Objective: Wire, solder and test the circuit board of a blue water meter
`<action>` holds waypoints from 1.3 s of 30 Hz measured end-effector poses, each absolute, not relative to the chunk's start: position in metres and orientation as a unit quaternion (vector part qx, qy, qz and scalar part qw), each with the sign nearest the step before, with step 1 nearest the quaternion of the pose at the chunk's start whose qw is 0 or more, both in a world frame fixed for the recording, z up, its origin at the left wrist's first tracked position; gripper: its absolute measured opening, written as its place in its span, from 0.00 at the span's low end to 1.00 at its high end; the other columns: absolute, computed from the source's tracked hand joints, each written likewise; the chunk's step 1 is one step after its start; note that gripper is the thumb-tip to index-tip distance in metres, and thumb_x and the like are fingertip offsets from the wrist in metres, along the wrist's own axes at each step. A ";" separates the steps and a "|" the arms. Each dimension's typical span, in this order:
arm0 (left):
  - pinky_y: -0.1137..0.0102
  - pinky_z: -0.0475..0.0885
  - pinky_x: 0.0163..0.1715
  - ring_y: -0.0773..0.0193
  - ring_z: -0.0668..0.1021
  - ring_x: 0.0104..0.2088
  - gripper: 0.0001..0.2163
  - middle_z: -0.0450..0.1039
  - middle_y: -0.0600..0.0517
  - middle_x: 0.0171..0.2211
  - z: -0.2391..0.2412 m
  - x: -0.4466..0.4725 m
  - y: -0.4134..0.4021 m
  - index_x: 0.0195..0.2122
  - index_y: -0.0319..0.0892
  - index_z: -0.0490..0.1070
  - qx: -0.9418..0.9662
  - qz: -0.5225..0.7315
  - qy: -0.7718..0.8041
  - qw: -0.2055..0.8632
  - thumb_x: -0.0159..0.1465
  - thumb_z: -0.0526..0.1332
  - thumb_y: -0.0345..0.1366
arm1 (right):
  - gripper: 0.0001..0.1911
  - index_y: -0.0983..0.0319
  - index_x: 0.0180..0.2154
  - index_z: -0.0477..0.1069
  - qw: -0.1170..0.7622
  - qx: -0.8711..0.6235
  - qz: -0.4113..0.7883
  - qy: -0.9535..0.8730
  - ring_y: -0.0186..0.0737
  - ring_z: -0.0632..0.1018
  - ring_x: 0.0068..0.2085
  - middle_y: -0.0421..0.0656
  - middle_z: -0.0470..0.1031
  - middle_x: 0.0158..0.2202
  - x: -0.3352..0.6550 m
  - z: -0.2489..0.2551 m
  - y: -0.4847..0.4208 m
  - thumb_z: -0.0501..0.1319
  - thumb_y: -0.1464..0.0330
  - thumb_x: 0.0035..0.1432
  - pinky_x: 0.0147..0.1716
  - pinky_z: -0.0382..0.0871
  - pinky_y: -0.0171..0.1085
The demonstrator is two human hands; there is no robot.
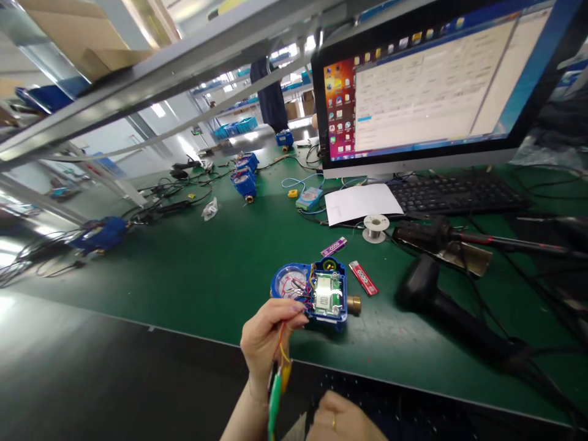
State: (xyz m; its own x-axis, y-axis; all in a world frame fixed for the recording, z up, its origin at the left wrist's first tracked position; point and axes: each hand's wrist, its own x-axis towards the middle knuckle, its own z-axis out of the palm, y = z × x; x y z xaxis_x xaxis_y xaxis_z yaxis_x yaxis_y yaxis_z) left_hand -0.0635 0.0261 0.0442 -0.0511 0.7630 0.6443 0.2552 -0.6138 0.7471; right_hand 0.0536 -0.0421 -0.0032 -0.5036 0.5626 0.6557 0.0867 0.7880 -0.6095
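Note:
A blue water meter lies on the green bench with its lid off, showing a circuit board with a small display, a round dial and a brass pipe end. At its left side, my left hand pinches thin wires that run to the meter. Below those fingers hang a green alligator clip and a yellow alligator clip on leads. My right hand, with a ring, is curled closed near my lap below the bench edge. Whatever it holds is hidden.
Two lighters, purple and red, lie beside the meter. To the right are a solder spool, a barcode scanner, a keyboard and a monitor. More blue meters stand farther left among cables.

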 end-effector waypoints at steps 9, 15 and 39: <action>0.69 0.76 0.37 0.62 0.78 0.41 0.08 0.76 0.45 0.38 0.044 -0.064 0.014 0.38 0.33 0.74 0.816 0.473 0.328 0.056 0.61 0.57 0.21 | 0.14 0.63 0.31 0.68 0.486 -0.314 0.234 -0.781 0.33 0.70 0.26 0.40 0.71 0.23 0.128 0.028 -0.021 0.47 0.72 0.64 0.32 0.63 0.36; 0.70 0.76 0.40 0.64 0.76 0.43 0.07 0.75 0.45 0.38 0.043 -0.071 0.021 0.38 0.31 0.73 0.852 0.423 0.306 0.042 0.63 0.56 0.24 | 0.10 0.63 0.31 0.68 0.491 -0.329 0.203 -0.781 0.33 0.69 0.25 0.40 0.71 0.22 0.130 0.014 -0.014 0.50 0.77 0.59 0.31 0.63 0.37; 0.71 0.73 0.40 0.66 0.74 0.43 0.08 0.76 0.48 0.39 0.056 -0.081 0.031 0.39 0.33 0.74 0.894 0.317 0.305 0.088 0.65 0.55 0.26 | 0.06 0.65 0.34 0.68 0.459 -0.341 0.262 -0.777 0.33 0.68 0.27 0.41 0.70 0.24 0.137 -0.016 -0.005 0.55 0.79 0.56 0.31 0.63 0.37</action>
State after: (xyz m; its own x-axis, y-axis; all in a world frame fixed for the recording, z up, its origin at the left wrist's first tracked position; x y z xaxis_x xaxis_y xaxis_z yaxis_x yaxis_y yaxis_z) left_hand -0.0811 0.0309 0.0559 0.6129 0.6015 0.5123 0.4905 -0.7980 0.3501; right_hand 0.1365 -0.0052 -0.0164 -0.3455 0.7711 0.5348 0.2890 0.6296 -0.7211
